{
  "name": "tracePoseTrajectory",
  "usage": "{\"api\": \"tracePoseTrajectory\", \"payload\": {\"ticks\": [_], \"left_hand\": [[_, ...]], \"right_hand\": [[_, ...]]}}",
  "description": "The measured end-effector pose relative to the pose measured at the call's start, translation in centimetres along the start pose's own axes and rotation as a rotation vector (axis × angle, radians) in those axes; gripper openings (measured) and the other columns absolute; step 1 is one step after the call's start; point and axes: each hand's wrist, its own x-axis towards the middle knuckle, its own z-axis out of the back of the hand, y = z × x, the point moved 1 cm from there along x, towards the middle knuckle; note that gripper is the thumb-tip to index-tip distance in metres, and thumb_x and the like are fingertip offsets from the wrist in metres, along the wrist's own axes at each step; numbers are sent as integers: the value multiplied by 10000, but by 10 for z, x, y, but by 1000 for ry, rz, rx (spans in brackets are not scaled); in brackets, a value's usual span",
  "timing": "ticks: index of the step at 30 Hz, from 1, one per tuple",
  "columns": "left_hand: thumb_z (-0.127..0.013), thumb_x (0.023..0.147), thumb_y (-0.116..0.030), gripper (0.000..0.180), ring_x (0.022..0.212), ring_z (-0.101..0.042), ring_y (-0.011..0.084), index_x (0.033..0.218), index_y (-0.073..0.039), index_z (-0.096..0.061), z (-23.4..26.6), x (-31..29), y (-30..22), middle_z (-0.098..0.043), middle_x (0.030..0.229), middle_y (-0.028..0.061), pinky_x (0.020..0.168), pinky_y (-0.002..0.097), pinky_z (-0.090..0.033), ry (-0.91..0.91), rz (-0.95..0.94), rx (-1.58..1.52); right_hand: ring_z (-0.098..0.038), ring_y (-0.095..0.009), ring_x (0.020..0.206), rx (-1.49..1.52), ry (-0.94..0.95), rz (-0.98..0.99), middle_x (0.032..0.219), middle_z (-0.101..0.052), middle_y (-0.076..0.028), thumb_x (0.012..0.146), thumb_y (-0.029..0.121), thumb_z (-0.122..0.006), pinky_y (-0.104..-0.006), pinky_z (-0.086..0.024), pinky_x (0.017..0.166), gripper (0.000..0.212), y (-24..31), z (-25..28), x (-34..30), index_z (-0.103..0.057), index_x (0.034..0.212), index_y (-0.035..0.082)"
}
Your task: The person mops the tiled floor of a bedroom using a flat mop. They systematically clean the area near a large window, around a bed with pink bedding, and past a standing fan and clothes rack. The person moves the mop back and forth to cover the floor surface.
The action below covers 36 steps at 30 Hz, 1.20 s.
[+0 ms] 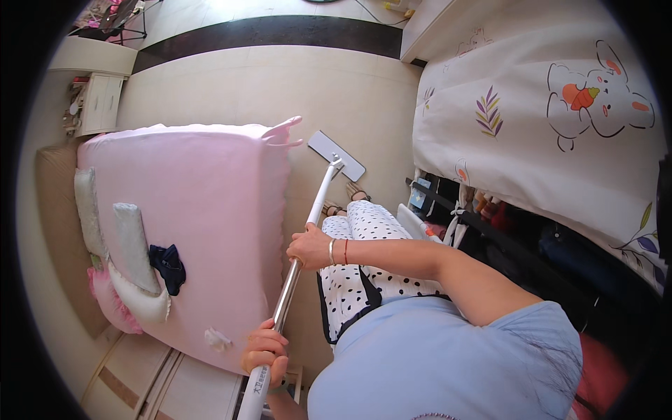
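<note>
A flat mop (283,304) with a white and silver pole slants from the lower edge up to its grey-white rectangular head (336,155). That head lies on the pale floor just beyond my feet. Wrapped round the upper, white end of the pole is my left hand (266,353), closed. My right hand (309,247) grips the pole further down, also closed, where the silver tube meets the white part. A silver bangle and a red string circle my right wrist.
To the left stands a bed (203,189) with a pink cover, carrying pillows (136,248) and a dark blue cloth (166,269). A white rabbit-printed cloth cover (518,105) hangs at the right over a rack of clothes. A dark strip (266,35) crosses the floor ahead.
</note>
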Motion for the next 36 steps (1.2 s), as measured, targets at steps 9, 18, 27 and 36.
{"api": "tracePoseTrajectory", "payload": {"ticks": [9,18,27,36], "left_hand": [[-550,809,23,159,714,-549,229,765,-81,-439,-97,48,62,-536,672,75,990,563,-435,-84,-140,-217],[-672,774,111,240,842,-646,199,742,-60,-506,-150,81,125,-613,777,61,1026,459,-433,-22,-94,-218],[-564,873,56,174,922,-593,213,775,-53,-472,-23,-63,115,-586,811,74,1084,506,-375,-262,61,-214],[-514,886,-14,146,850,-567,229,784,-61,-420,83,-285,64,-508,733,68,1043,542,-416,-671,287,-63]], "right_hand": [[-584,-163,936,-231,-339,-73,804,-635,46,819,244,-624,-439,-391,914,45,-118,33,-53,-651,804,211],[-562,-165,1024,-212,-321,-414,875,-616,55,798,219,-655,-420,-417,837,23,-210,62,-62,-632,792,221],[-532,-192,1052,-154,-158,-197,891,-617,55,778,198,-671,-448,-412,797,39,-82,-68,16,-640,801,205],[-560,-208,978,-93,149,117,843,-643,33,732,216,-707,-473,-480,700,79,115,-239,54,-683,797,178]]}}
